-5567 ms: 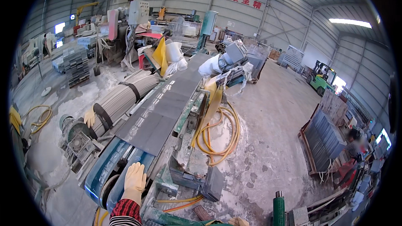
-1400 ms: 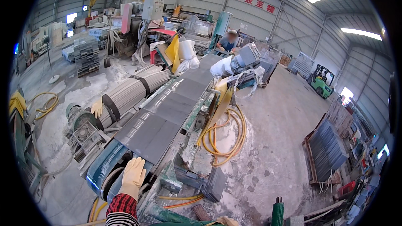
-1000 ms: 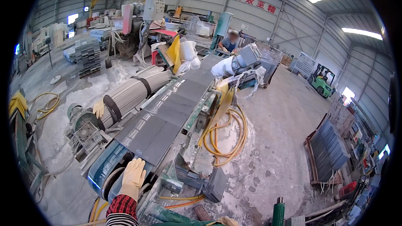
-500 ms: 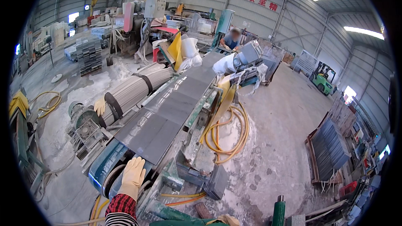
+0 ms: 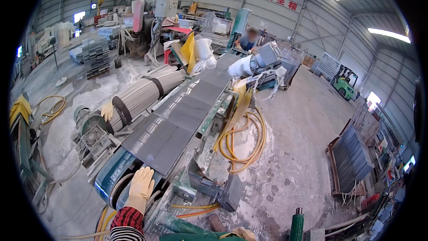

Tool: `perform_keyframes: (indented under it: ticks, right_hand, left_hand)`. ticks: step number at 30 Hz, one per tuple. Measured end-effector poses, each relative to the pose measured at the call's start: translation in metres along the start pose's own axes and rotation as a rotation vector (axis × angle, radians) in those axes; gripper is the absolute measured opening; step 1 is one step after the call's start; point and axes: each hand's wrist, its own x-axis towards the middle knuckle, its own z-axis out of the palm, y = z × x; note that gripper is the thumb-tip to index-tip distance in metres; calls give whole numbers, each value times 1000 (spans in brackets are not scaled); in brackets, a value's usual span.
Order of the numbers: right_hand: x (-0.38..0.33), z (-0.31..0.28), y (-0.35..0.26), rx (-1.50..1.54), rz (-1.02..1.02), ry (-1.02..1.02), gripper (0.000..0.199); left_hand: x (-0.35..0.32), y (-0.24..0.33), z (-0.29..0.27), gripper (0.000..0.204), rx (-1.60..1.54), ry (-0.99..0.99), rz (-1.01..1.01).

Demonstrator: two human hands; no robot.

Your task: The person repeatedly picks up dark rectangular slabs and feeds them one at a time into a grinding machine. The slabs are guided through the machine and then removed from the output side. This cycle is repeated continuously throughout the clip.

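The gloved left hand [image 5: 141,186], open flat, is resting at the dark stone slab [image 5: 162,140]'s near edge, lower left; the conveyor could pinch it.

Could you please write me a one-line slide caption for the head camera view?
A gloved left hand rests at the near end of a dark stone slab on a conveyor machine in a stone workshop.

We wear a pale yellow rubber glove on our left hand [image 5: 141,187], its long cuff meeting a red-and-black plaid sleeve [image 5: 127,218] over a striped layer.
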Motion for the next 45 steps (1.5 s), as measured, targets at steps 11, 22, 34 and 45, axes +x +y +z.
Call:
perform_keyframes:
  ticks: [11,22,34,45]
  right_hand:
    - [-4,-1,0,-8,9,-8,25]
    - [-8,0,-1,-17,18,-15,27]
    - [-10,0,-1,-15,22,-15,28]
    - [-15,3,-2,-10,29,-10,30]
  left_hand:
    - [-5,2,-8,45,-11,6,-1]
    - [-12,1,-12,44,-23,26,5]
    - [-18,0,-14,45,-40,25,5]
    - [-24,-1,-18,44,-37,17,3]
